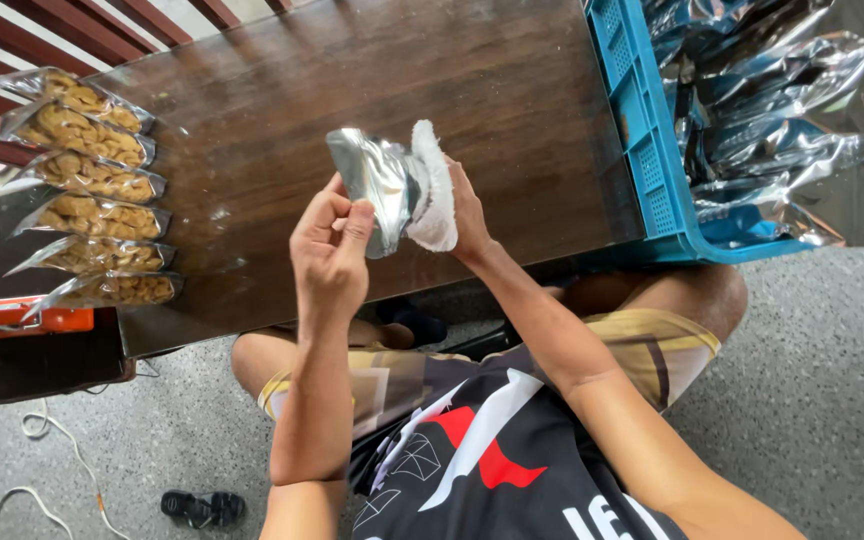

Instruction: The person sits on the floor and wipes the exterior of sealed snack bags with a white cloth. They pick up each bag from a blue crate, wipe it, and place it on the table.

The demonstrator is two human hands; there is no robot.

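Left hand [330,245] pinched the upright silver pouch [377,185] at its lower edge; right hand [464,210] pressed a white cloth [435,190] against its side.

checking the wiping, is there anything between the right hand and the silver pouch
Yes: a white cloth lies between the right hand and the silver pouch. The left hand pinches the pouch's lower edge directly.

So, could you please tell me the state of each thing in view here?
silver pouch: held up above the table, pinched by the left hand.
white cloth: pressed against the pouch by the right hand.
snack pouches: filled, lying in a row on the wooden table.
blue crate: holding empty silver bags.
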